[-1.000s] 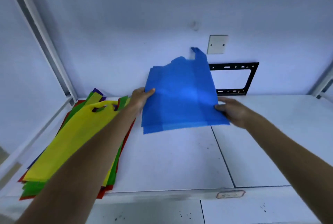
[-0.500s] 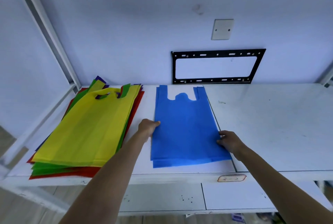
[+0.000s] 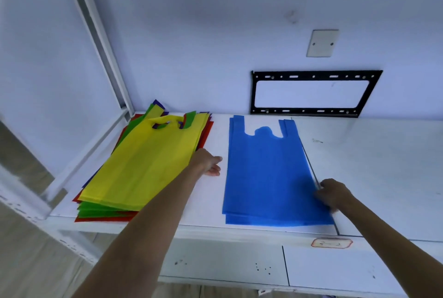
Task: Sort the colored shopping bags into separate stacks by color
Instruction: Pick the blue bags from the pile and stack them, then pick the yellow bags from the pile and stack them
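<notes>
A blue bag stack [image 3: 268, 170] lies flat in the middle of the white table [image 3: 383, 166], handles toward the wall. To its left is a mixed pile [image 3: 143, 168] with a yellow bag on top and green, red and purple bags showing beneath. My left hand [image 3: 207, 162] hovers in the gap between the mixed pile and the blue bags, fingers apart, holding nothing. My right hand [image 3: 332, 193] rests at the blue stack's right edge, fingers curled; whether it pinches the bag is unclear.
A black metal bracket [image 3: 314, 93] and a white cover plate [image 3: 322, 42] are fixed on the back wall. A white frame post [image 3: 96, 41] runs along the left side. A small label [image 3: 332, 243] sits on the table's front edge.
The blue bag went from held in the air to lying flat on the table. My left hand has come off its left edge and moved toward the mixed pile.
</notes>
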### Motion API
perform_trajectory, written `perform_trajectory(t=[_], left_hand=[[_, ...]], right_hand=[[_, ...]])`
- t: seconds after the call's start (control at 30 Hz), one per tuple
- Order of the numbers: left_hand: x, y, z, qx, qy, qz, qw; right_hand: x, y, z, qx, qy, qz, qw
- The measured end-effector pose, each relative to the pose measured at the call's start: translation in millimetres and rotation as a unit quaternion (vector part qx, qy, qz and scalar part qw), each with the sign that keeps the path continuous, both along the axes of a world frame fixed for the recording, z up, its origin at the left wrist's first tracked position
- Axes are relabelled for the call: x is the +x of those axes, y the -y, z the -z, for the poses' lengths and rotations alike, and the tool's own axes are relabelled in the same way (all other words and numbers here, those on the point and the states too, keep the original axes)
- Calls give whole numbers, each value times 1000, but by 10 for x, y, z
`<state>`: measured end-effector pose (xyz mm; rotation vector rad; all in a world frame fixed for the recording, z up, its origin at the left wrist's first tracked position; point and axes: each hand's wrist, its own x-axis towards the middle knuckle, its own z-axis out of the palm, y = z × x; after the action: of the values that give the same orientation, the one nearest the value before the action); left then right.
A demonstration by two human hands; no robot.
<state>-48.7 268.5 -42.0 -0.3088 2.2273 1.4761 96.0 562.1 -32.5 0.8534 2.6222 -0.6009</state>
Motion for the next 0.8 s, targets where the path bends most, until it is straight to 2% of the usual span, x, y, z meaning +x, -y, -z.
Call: perform_trajectory(t=[0.07,0.13,0.17,0.33,0.43,0.57,0.67,0.8], left_hand=[[-39,196,-178,3,-21,0,1000],[-86,465,-363,-2,-59,2,998],[-116,630,-446,-11,-78,2,997],[-274,1640,-658,-86,-145,4,986],[-322,2256,-646,-123,-164,-3,979],[-407,2911,-528,-168,-182,-10,969],[-485,3235,-386,-176,-170,6,970],[-566,3341,-219,-167,-172,57,969]], right_hand=[[5,122,-147,139,22,-48,989],[-62,351,-289,229,-18,-84,970],[-128,511,-348,223,-47,-91,969],[-542,1643,-496,79,-149,-124,978],[-739,2364,-408,-7,-134,-137,981],[-974,3019,-109,-70,-102,-109,986],[-1034,3340,28,-74,-95,-53,991],[-1055,3425,67,-39,-146,23,988]])
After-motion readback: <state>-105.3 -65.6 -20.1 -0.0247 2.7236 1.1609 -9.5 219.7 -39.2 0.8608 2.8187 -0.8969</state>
